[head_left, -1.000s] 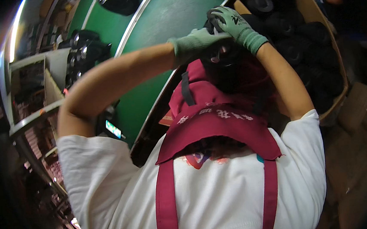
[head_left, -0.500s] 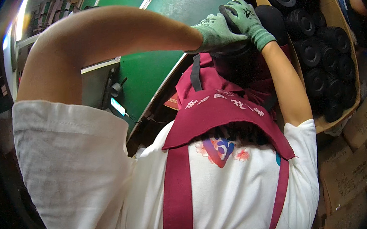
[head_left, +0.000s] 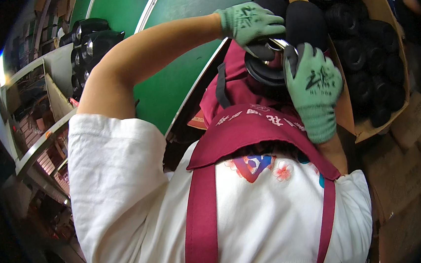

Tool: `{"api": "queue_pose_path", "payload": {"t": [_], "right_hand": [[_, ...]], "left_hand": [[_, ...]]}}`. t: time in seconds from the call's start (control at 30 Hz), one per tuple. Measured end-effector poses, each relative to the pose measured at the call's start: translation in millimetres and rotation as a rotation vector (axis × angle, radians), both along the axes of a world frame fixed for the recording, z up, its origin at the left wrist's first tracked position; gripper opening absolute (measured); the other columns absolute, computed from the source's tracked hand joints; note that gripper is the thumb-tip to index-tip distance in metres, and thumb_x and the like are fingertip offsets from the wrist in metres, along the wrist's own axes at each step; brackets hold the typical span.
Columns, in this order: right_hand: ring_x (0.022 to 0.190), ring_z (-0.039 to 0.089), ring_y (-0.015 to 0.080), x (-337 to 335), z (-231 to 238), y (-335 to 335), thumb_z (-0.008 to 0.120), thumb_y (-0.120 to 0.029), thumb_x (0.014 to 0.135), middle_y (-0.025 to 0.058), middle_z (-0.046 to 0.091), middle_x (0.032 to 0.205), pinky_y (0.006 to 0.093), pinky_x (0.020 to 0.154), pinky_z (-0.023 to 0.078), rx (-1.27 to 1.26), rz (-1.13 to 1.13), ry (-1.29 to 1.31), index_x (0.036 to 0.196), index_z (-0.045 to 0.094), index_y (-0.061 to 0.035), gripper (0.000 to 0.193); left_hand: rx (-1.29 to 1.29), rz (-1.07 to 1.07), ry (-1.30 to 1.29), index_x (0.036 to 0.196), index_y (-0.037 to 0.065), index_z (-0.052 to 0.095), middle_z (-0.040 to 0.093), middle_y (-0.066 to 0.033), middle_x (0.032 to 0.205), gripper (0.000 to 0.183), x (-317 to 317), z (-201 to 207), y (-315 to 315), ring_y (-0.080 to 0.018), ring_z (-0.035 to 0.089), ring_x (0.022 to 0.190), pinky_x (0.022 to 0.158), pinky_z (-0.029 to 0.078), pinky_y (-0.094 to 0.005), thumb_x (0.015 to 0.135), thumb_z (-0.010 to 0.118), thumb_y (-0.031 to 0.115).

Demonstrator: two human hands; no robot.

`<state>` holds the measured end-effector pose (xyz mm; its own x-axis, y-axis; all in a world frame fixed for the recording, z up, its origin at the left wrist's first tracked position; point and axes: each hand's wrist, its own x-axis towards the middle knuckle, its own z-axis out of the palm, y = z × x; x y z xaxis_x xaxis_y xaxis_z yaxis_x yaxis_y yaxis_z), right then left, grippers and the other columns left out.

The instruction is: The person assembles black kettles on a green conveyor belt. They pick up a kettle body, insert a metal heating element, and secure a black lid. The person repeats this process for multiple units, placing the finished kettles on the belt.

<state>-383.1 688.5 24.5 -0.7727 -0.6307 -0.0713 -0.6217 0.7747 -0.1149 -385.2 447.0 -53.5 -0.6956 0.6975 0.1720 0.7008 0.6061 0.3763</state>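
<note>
My left hand [head_left: 254, 28], in a green knit glove with dark fingertips, reaches across from the left with its fingers curled down. My right hand [head_left: 314, 81], gloved alike, is bent round the near right side of the same spot. Between their fingertips is a part with a shiny metal rim [head_left: 277, 43], mostly covered by the gloves. Just below it, over my maroon apron [head_left: 249, 121], lies a black round ridged part [head_left: 264, 72]. Whether the two pieces are joined is hidden.
A cardboard box [head_left: 399, 92] of several black round parts [head_left: 342, 19] stands on the right, above more cartons [head_left: 407, 180]. A green tabletop [head_left: 168, 93] with a metal edge runs along the left. Shiny black pieces [head_left: 95, 41] are stacked beyond my left elbow.
My hands have come nearer to my body from the far side of the black part. The right has turned its back upward, and a shiny metal rim now shows between them.
</note>
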Motion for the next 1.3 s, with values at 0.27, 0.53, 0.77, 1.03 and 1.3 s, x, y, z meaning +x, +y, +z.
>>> {"api": "queue_pose_path", "payload": {"t": [0.27,0.53,0.77,1.03,1.3], "right_hand": [[0.091,0.069,0.0372,-94.2,-45.4,18.8,0.068,-0.036,0.093,0.0173,0.072,0.1,0.0491,0.077,0.054,-0.32,0.068,-0.213,0.108,0.066,-0.0019,0.038],[0.105,0.061,0.0472,-163.6,-183.3,-137.1,0.063,-0.038,0.096,0.0255,0.066,0.112,0.0528,0.085,0.051,-0.626,0.069,-0.413,0.122,0.06,-0.007,0.041],[0.124,0.053,0.0424,-128.4,-169.5,-206.3,0.07,-0.039,0.091,0.0204,0.053,0.138,0.0532,0.104,0.045,-0.129,0.192,-0.23,0.141,0.052,-0.0061,0.062],[0.128,0.056,0.0339,-39.4,-74.6,-212.7,0.089,-0.022,0.071,0.0224,0.05,0.146,0.0403,0.106,0.048,-0.687,0.767,-0.836,0.141,0.049,0.0023,0.085],[0.071,0.058,0.0076,-12.0,-127.2,-373.5,0.077,0.003,0.081,0.0047,0.068,0.102,0.0229,0.06,0.048,-0.915,0.186,-1.12,0.13,0.056,0.0029,0.054]], "left_hand": [[0.288,0.43,0.219,0.137,0.003,0.054,0.057,-0.0199,0.134,0.083,-2.9,21.8,-2.4,-0.0404,0.058,0.122,0.104,0.047,-0.048,0.072,0.084,0.045],[0.462,0.584,-0.207,0.145,0.012,0.054,0.043,-0.0212,0.151,0.089,120.0,14.5,72.2,-0.0494,0.035,0.144,0.118,0.034,-0.0559,0.067,0.091,0.035],[0.866,1.23,0.226,0.142,0.006,0.051,0.05,-0.0179,0.144,0.079,206.4,56.4,22.7,-0.0392,0.048,0.136,0.111,0.043,-0.0509,0.078,0.088,0.036],[1.821,1.174,-0.415,0.143,0.014,0.053,0.057,-0.0086,0.141,0.066,210.8,21.4,-93.8,-0.028,0.061,0.124,0.104,0.053,-0.0497,0.1,0.047,0.065],[1.612,1.105,-0.018,0.157,0.024,0.026,0.044,-0.0027,0.151,0.075,144.8,-2.4,-182.5,-0.0243,0.049,0.137,0.111,0.047,-0.0468,0.098,0.057,0.058]]}}
